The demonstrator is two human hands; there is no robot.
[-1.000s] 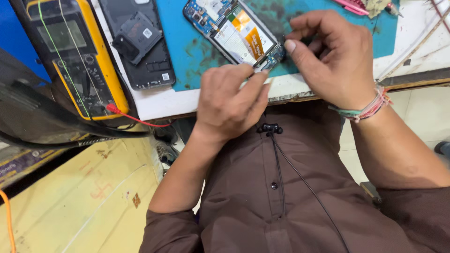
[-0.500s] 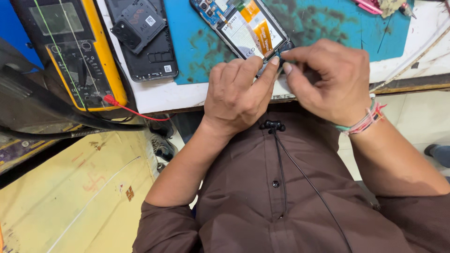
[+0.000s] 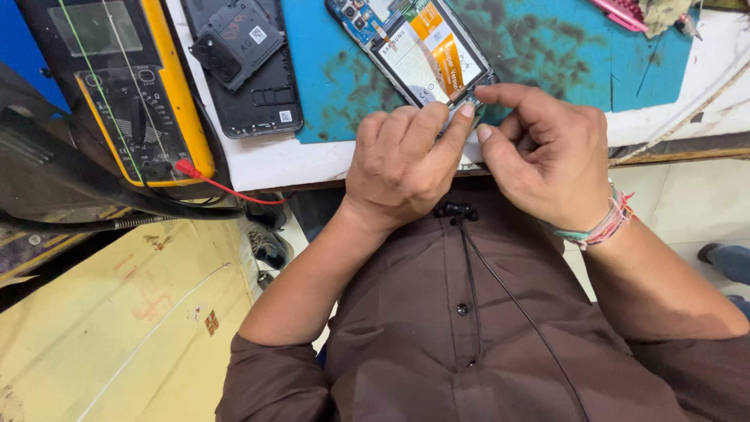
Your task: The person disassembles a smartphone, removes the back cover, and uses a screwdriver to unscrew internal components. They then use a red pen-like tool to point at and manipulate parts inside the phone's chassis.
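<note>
An opened smartphone (image 3: 414, 51) with its back removed, showing a white battery and orange flex cables, lies on a stained teal mat (image 3: 547, 55) at the table's near edge. My left hand (image 3: 402, 164) rests on the phone's lower end, index finger pressed on its bottom edge. My right hand (image 3: 547, 152), with a woven wristband, meets it there, thumb and forefinger pinched at the phone's bottom corner. Whether a small tool or part sits between the fingers is hidden.
A black phone back cover with a loose camera plate (image 3: 242, 66) lies left of the mat. A yellow multimeter (image 3: 129, 86) with a red lead (image 3: 226, 187) stands further left. A pink tool (image 3: 621, 12) lies at the top right. Below are my brown shirt and a yellowish surface (image 3: 101, 328).
Both hands have closed in on the phone's lower end; the right hand shifted left and down so its fingertips meet the left index finger. The view moved slightly.
</note>
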